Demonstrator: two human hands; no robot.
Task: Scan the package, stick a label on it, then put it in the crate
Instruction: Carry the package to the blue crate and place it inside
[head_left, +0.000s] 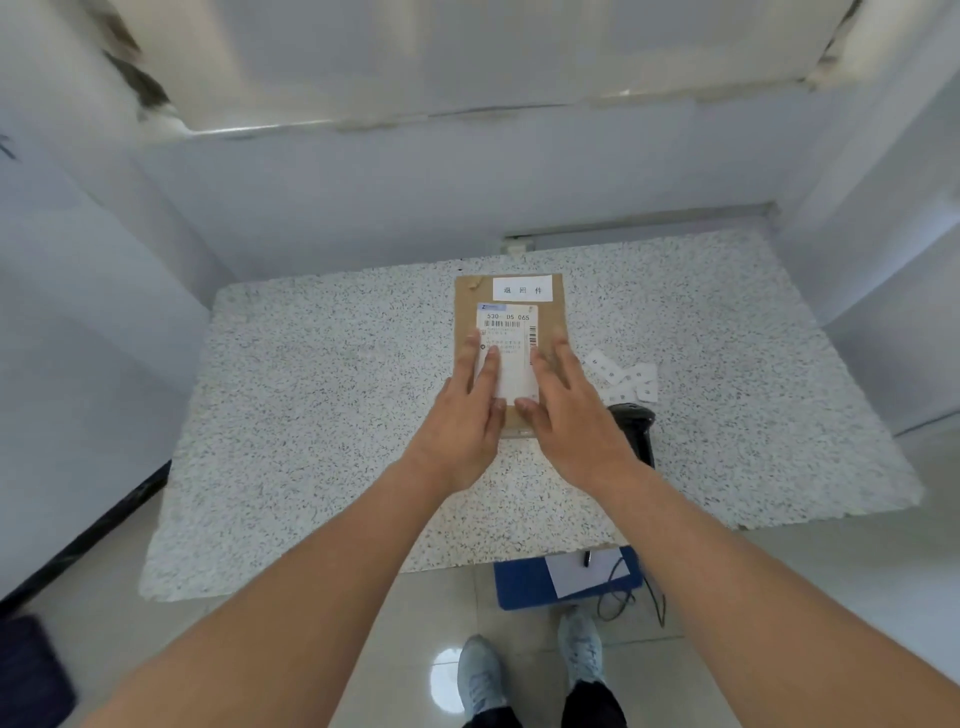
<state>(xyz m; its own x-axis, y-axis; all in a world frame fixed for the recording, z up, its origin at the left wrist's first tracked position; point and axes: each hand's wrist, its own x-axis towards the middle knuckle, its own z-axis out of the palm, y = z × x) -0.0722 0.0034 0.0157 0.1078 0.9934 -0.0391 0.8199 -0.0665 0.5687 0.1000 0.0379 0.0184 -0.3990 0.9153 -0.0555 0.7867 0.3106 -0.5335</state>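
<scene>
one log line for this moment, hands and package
left hand: flat on package | right hand: flat on package | package: on table, two labels up | scanner: on table, right of package

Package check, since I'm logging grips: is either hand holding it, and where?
Neither grips it: left hand and right hand lie flat on the package, fingers over its shipping label.

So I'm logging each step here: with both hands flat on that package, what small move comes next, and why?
Probably close both hands on the package and lift it off the table. The small white label already sits at its far end, the scanner lies set down beside it, and the left hand and right hand rest flat on top, fingers open. Only the crate step seems left.
</scene>
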